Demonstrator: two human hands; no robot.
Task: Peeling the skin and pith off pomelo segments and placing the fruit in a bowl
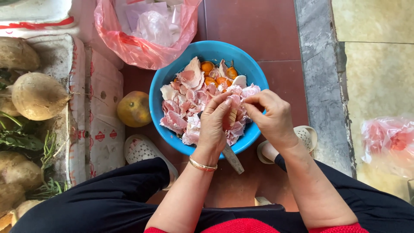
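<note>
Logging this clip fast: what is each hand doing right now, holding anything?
Left hand: closed around a piece of peeled fruit, knife sticking out below.
Right hand: fingers pinching pink peel on the same fruit.

Bare red floor [254,30] lies beyond the blue basin [160,92]; pink bag [129,43] and round fruit [133,108] crowd its left.

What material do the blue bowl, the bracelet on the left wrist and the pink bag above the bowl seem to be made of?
The blue bowl looks like moulded plastic: one even colour, smooth rim with a soft shine. The bracelet on the left hand seems to be metal, thin and gold-coloured, with bright glints. The pink bag looks like thin plastic film: see-through, creased and glossy.
</note>
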